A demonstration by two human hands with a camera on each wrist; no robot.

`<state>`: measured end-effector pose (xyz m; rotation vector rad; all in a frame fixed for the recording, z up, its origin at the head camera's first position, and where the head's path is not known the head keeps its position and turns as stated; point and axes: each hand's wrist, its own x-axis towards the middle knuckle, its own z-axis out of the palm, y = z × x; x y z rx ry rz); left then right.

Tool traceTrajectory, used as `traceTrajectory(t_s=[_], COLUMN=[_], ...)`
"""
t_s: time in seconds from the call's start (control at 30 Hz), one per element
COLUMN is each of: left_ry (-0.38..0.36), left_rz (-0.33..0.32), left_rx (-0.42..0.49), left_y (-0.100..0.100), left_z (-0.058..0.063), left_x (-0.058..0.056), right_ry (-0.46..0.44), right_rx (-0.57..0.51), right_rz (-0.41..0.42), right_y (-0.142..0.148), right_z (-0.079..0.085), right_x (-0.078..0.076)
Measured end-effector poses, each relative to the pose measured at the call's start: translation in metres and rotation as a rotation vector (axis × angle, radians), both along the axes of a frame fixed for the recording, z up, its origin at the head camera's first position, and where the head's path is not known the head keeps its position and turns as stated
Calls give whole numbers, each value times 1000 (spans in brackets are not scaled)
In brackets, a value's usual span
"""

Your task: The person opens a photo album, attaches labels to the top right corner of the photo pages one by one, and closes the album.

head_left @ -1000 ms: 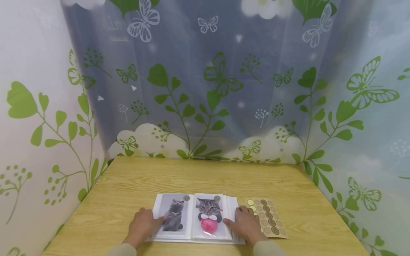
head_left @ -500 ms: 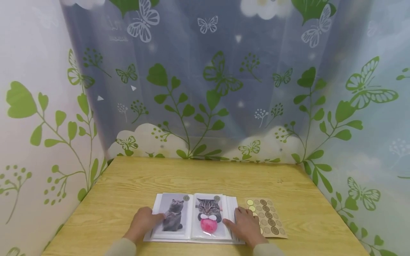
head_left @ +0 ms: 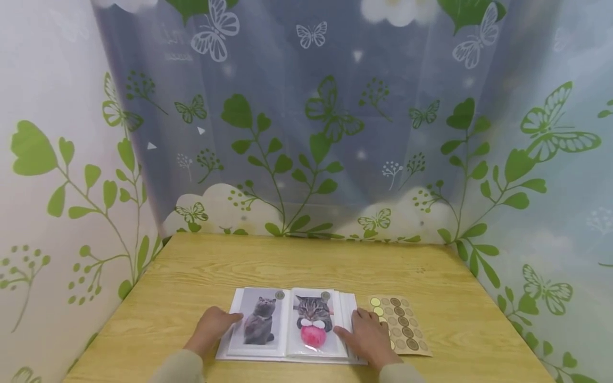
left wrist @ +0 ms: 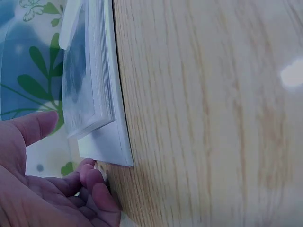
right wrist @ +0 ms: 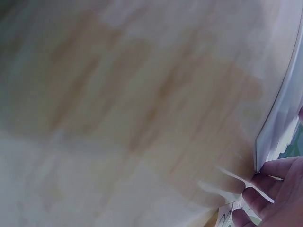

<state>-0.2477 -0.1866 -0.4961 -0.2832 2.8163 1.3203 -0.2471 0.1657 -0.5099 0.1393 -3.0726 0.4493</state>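
Note:
A white photo album [head_left: 286,356] lies spread on the table, a grey cat photo [head_left: 259,322] on its left page and a tabby with a pink ball [head_left: 313,322] on the right. My left hand [head_left: 210,327] is at the album's left edge, its thumb raised apart from the page. In the left wrist view, its other fingers [left wrist: 97,189] bend loosely by the cover corner. My right hand [head_left: 369,335] rests along the right edge, thumb on the page side, fingertips right at the cover corner in the right wrist view.
Right of the album lies a brown sheet of round stickers [head_left: 407,327], partly under my right hand. The wood-grain table [head_left: 306,260] is enclosed by patterned curtains [head_left: 287,159] at the back and both sides.
My left thumb has lifted off the grey cat photo and drawn back left toward the album's edge. The right hand and the album stay in place.

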Motion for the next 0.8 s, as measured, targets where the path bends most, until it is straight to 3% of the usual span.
traceTrajectory(t_s=[0.47,0.8], left_ry=[-60,-119], left_rz=[7,25], left_rx=[12,178], left_y=[5,5], left_z=[4,11], left_x=[-1,-4], right_ry=[12,-10], right_rx=[3,12], right_rz=[4,-10], right_y=[-1,0], right_z=[-1,-1], right_x=[0,-1])
